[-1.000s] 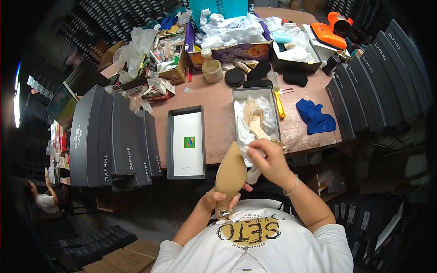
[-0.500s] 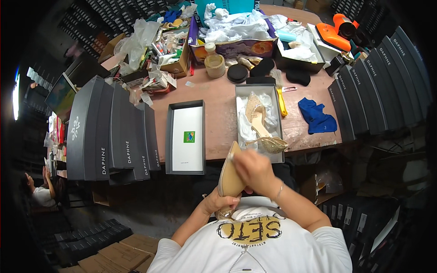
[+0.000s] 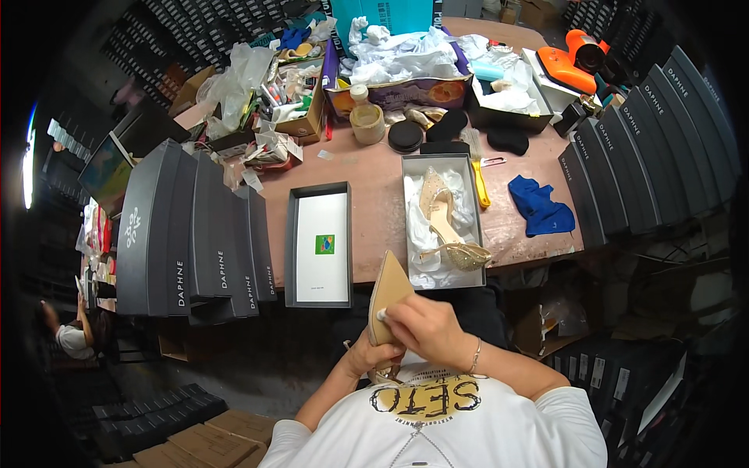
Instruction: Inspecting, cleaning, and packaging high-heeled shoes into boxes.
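Note:
In front of my chest a pointed shoe (image 3: 390, 288) is held with its tan sole facing up and its toe toward the table. My left hand (image 3: 373, 352) is closed round the heel end. Over the sole, my right hand (image 3: 425, 324) pinches a small white piece (image 3: 381, 314), too small to name surely, and presses it to the sole's left side. Just beyond lies a glittery gold high-heeled shoe (image 3: 460, 254), on white tissue in an open grey shoebox (image 3: 407, 226). Left of that box is a grey lid (image 3: 290, 249) with a white inside.
Dark shoeboxes stand in rows at the left (image 3: 168, 234) and right (image 3: 624, 171). A blue cloth (image 3: 540, 207), a yellow-handled brush (image 3: 481, 183), black round pads (image 3: 406, 136) and a jar (image 3: 367, 125) lie on the table. Cluttered boxes line the back.
My right hand has moved down along the sole toward the heel, from a blurred motion near the toe. The held shoe has shifted slightly lower and to the left.

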A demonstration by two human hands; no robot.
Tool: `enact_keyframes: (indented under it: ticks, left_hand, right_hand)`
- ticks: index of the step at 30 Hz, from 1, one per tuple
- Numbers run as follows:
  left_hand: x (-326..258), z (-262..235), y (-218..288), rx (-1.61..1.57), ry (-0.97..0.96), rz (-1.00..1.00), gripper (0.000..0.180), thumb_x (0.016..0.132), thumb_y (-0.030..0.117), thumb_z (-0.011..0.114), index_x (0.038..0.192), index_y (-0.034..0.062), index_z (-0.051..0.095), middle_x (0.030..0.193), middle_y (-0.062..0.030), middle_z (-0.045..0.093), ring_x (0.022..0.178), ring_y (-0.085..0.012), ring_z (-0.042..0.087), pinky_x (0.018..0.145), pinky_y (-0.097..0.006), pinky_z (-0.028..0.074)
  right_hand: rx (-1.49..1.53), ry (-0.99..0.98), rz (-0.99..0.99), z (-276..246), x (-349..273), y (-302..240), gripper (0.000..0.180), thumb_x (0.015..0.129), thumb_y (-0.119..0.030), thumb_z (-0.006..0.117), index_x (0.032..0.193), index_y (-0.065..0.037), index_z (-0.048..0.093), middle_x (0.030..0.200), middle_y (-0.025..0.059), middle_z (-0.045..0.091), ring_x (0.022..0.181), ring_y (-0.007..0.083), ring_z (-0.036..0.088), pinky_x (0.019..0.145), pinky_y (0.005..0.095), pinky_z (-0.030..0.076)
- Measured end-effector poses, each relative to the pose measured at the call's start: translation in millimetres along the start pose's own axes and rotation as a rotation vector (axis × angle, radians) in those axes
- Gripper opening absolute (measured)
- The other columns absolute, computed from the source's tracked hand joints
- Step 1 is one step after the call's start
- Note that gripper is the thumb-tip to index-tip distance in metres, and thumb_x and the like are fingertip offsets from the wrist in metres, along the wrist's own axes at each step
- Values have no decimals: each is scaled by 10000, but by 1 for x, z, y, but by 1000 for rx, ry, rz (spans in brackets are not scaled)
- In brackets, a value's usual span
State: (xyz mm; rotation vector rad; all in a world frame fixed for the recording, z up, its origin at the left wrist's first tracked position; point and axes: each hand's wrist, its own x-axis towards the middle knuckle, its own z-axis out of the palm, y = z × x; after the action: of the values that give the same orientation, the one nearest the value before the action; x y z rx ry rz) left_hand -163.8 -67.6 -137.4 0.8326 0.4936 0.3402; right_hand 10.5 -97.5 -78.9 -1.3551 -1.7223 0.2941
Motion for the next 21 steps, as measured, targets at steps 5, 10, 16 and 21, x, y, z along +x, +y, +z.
enact_keyframes:
  ticks: [5, 10, 16, 21]
  left_hand:
    - [-4, 8, 9, 12, 9, -16, 419, 746, 132, 651, 1130, 3, 542, 848, -64, 602, 631, -113, 558, 540, -246, 461]
    - [10, 5, 14, -43, -51, 5, 457, 747, 170, 647, 1141, -38, 546, 794, -62, 591, 595, -106, 545, 537, -242, 451]
    - [17, -14, 14, -103, -127, 21, 592, 670, 256, 664, 1110, -117, 532, 618, -73, 557, 533, -116, 536, 516, -216, 437]
    - [26, -36, 11, -242, -165, 37, 607, 693, 273, 659, 1149, -101, 514, 786, -125, 561, 588, -120, 557, 531, -222, 458]
  right_hand:
    - [-24, 15, 23, 2, 13, 10, 154, 768, -66, 691, 907, -69, 625, 742, 101, 565, 616, 276, 607, 543, 353, 503]
    - [-231, -122, 42, 0, 26, 34, 123, 816, -91, 662, 930, -62, 626, 788, 116, 606, 707, 228, 625, 580, 318, 499]
    - [938, 95, 731, -25, 72, 101, 174, 952, -214, 581, 990, -44, 581, 776, -22, 584, 668, 37, 529, 563, 206, 431]
    - [1041, -75, 848, -19, 98, 119, 186, 953, -209, 580, 1012, -33, 570, 842, -5, 589, 671, 41, 525, 577, 195, 440]
